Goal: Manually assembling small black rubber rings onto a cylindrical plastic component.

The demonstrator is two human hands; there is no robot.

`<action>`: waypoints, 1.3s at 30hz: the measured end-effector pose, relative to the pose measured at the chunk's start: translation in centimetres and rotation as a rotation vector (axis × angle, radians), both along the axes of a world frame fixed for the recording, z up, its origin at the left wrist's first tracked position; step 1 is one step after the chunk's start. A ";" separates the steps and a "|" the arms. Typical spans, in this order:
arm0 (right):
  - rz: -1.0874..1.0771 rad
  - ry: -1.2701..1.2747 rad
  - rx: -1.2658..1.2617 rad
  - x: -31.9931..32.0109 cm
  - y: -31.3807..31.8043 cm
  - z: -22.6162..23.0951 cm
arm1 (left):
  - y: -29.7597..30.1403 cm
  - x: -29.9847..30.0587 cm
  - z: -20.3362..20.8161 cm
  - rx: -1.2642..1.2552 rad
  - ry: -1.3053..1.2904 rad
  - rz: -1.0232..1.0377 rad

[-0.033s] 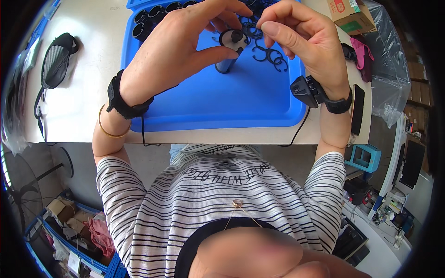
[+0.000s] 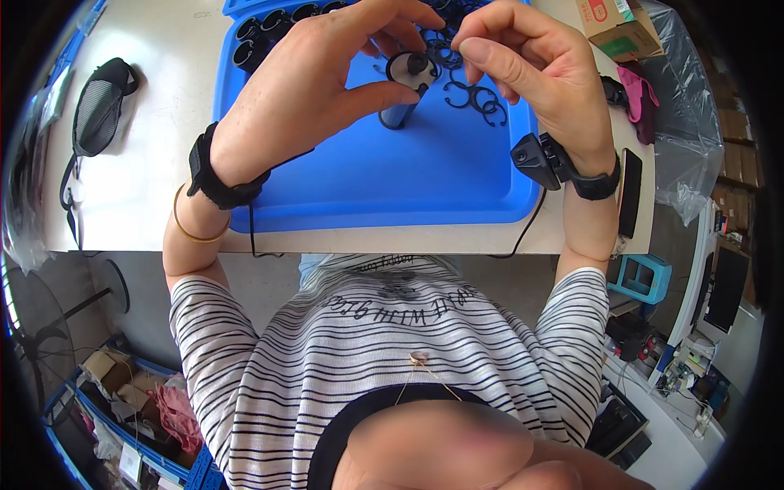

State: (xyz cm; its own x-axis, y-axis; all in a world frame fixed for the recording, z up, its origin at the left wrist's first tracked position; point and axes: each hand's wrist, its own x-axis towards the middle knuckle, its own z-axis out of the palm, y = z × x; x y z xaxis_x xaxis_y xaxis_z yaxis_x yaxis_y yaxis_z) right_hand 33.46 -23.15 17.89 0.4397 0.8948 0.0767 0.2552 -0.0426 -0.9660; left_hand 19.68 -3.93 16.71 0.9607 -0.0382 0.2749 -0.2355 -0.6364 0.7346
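A dark cylinder (image 2: 398, 113) with a pale round top and a black knob stands in the blue tray (image 2: 367, 192). My left hand (image 2: 318, 77) curves around its upper end, the thumb against the near side by the rim and the fingertips at the far side. To the right, my right hand (image 2: 535, 69) is raised with thumb and forefinger closed in a pinch. Whatever lies between those fingertips is too small to make out. Several thin black open rings (image 2: 474, 100) lie in the tray beyond and beneath my right hand.
More black cylindrical pieces (image 2: 249, 55) stand at the tray's far left. A black mesh item with a strap (image 2: 104, 106) lies on the table at left. At right are a cardboard box (image 2: 625, 33), pink cloth (image 2: 637, 94) and a dark phone-like slab (image 2: 630, 194). Cables run from both wristbands.
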 end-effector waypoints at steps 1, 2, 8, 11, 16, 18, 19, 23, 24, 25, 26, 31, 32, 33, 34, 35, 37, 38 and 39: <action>-0.003 -0.001 0.000 0.9 0.7 -1.3 | 0.0 0.1 0.0 0.000 -0.001 -0.003; 0.246 -0.044 0.390 2.6 1.8 -3.7 | -0.2 0.4 0.1 -0.008 -0.003 -0.022; 0.254 -0.034 0.385 2.7 1.8 -3.7 | -0.1 0.4 0.2 0.000 0.003 -0.030; 0.269 -0.018 0.377 0.9 0.9 -1.4 | 0.1 0.1 -0.1 -0.001 0.015 -0.010; 0.532 -0.062 0.775 2.6 2.3 -4.0 | 0.1 0.1 -0.1 -0.026 0.056 -0.014; -0.017 0.006 -0.052 0.0 -0.5 0.5 | -0.3 0.5 0.2 0.039 -0.029 -0.022; -0.021 0.005 -0.052 1.0 0.2 -1.0 | -0.4 0.5 0.3 0.039 -0.030 -0.026; 0.507 0.055 0.785 4.3 3.2 -6.1 | 0.0 -0.1 0.1 0.058 -0.116 0.010; 0.491 0.096 0.772 4.5 3.0 -6.1 | 0.2 -0.1 0.0 0.037 -0.121 0.018; -0.013 0.030 -0.015 1.5 0.0 -0.2 | 0.5 -0.2 0.0 0.027 -0.132 0.010; -0.020 0.029 -0.016 1.6 -0.1 -0.3 | 0.5 -0.1 0.1 0.000 -0.120 0.002; -0.046 -0.170 -0.132 3.4 0.2 -2.4 | 0.1 -0.2 0.8 -0.053 -0.139 0.006; -0.049 -0.173 -0.135 3.8 0.3 -2.4 | 0.1 -0.3 0.9 -0.056 -0.134 0.014; -0.012 -0.381 -0.264 4.3 0.2 -2.4 | 0.1 -0.4 1.1 -0.060 -0.128 0.020; 0.024 -0.589 -0.395 4.6 0.1 -2.4 | 0.0 -0.4 1.3 -0.064 -0.132 0.014; 0.030 -0.656 -0.497 4.8 -0.1 -2.0 | 0.0 -0.4 1.4 -0.054 -0.145 0.014; 0.098 -0.742 -0.460 6.3 -0.1 -4.8 | 0.1 -1.0 1.3 -0.032 -0.143 0.043; 0.144 -0.836 -0.441 6.4 -0.2 -5.2 | 0.3 -1.0 1.2 -0.040 -0.148 0.034; 0.096 -0.844 -0.563 6.0 -0.6 -4.9 | 0.4 -0.9 1.0 -0.047 -0.153 0.026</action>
State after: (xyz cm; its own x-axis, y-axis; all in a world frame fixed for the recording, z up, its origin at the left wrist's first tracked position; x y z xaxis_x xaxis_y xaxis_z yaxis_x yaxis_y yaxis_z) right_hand 39.49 -23.73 12.99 0.3618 0.9252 -0.1146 0.8699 -0.3793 -0.3152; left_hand 18.74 -3.51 17.76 0.9080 0.0023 0.4191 -0.3310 -0.6094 0.7205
